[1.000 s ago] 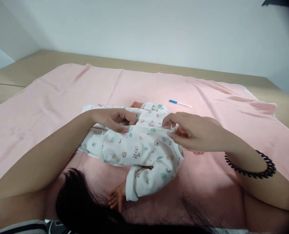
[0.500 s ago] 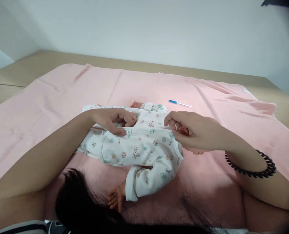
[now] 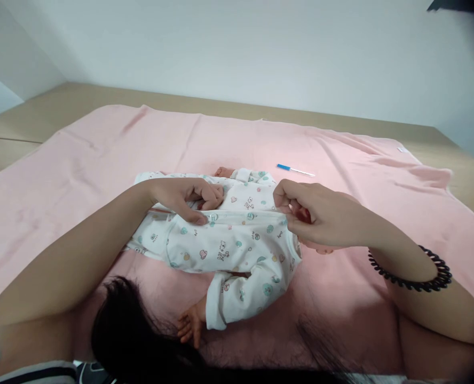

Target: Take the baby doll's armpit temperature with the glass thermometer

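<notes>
A baby doll (image 3: 192,321) lies on its back, its head to the right and mostly hidden behind my right hand. It wears a white printed onesie (image 3: 229,248) whose front edge, with snap buttons (image 3: 250,216), runs lengthwise along the middle. With thumb and curled fingers, my left hand (image 3: 192,197) grips this front edge around the waist. At the collar end, my right hand (image 3: 311,213) pinches the same edge between thumb and fingertips. The cloth between the two hands looks stretched straight.
Under the doll a pink blanket (image 3: 112,154) covers most of the wooden table (image 3: 205,101). A thin blue-and-white stick (image 3: 295,170), perhaps a thermometer, lies beyond the doll. Dark hair (image 3: 128,330) hangs at the lower edge. A pale wall (image 3: 237,48) stands behind the table.
My right hand has shifted very slightly to the right at the collar. My left hand and the doll stay where they were.
</notes>
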Demonstrator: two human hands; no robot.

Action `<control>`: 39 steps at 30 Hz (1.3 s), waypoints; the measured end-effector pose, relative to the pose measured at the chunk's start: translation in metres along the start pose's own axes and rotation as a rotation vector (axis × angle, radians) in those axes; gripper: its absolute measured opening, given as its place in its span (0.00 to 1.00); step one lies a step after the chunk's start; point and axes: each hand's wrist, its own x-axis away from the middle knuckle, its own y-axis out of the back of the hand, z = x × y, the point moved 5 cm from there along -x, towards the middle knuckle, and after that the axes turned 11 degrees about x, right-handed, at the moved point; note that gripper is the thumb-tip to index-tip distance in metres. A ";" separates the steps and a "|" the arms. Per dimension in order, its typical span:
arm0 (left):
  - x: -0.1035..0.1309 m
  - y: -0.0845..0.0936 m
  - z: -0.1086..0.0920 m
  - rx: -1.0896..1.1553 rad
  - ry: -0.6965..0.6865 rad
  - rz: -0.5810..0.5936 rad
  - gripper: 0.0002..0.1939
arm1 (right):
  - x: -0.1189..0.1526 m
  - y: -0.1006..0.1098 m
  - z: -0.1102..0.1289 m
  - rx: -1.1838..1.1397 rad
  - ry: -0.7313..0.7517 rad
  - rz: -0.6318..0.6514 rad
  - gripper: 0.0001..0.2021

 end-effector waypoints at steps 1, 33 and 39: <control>0.000 0.000 0.000 0.001 -0.001 -0.001 0.19 | 0.000 0.000 0.000 0.003 0.007 -0.008 0.13; -0.001 0.004 0.002 -0.036 0.012 -0.021 0.15 | 0.000 0.000 0.005 0.206 0.089 -0.042 0.12; 0.000 0.002 0.000 -0.001 -0.008 -0.007 0.14 | 0.000 0.000 0.005 0.163 0.111 -0.035 0.16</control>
